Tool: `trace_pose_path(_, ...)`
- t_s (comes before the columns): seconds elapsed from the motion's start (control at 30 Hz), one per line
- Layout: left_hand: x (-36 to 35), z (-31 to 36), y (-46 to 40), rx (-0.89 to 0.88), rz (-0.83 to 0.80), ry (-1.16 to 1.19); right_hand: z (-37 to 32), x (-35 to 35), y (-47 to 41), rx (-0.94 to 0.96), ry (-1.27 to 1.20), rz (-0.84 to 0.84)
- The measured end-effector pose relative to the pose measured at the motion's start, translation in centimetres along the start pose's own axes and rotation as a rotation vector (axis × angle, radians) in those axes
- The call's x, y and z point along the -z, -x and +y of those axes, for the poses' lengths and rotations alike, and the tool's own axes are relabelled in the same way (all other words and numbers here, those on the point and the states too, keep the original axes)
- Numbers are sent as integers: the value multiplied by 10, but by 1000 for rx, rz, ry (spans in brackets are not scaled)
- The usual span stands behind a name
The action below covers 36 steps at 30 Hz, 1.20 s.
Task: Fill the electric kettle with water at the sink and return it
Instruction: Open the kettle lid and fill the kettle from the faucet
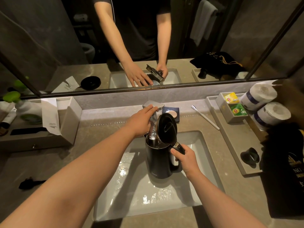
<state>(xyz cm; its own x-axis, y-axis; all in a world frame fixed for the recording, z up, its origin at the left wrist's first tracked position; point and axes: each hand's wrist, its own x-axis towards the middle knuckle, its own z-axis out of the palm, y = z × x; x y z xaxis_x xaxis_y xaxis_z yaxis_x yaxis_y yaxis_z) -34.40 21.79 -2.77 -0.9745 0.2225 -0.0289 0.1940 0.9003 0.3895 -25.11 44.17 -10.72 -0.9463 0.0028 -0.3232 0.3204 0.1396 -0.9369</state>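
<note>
Two hands: kettle (158, 159), faucet (153, 106)

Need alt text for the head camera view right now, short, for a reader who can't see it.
Water runs from the faucet into an open black kettle held over the sink; the right hand grips its handle, the left hand rests on the faucet. A toothbrush lies on the counter to the right.

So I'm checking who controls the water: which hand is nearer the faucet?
Left. The left hand rests on the faucet, fingers over its top. The right hand is lower, gripping the kettle handle over the sink.
</note>
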Motion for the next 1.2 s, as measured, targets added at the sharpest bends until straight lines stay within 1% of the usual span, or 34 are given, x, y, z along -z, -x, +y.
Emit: trace_pose_path(1.2, 0, 1, 2, -7, -11, -11, 3, 0, 2, 10, -15, 8)
